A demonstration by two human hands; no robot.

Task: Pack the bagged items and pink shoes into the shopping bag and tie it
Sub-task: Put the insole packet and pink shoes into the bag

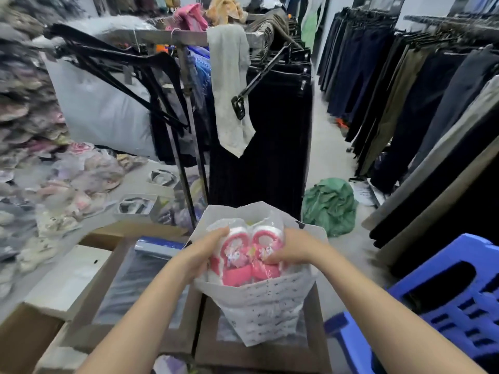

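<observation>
A pair of pink shoes point(244, 261) wrapped in clear plastic sits half inside the open mouth of a white printed shopping bag point(266, 311). My left hand point(201, 252) grips the left side of the wrapped pair. My right hand point(290, 247) holds the right side, fingers curled over the right shoe. The bag stands on plastic-wrapped goods in an open cardboard box point(259, 359). Whatever lies deeper in the bag is hidden.
A second open cardboard box point(89, 319) with wrapped packs lies to the left. A blue plastic stool point(445, 306) stands at the right. A metal clothes rack point(189, 109) with dark trousers rises ahead; a green bundle point(330, 206) lies on the floor. Piles of bagged shoes point(62, 184) cover the left.
</observation>
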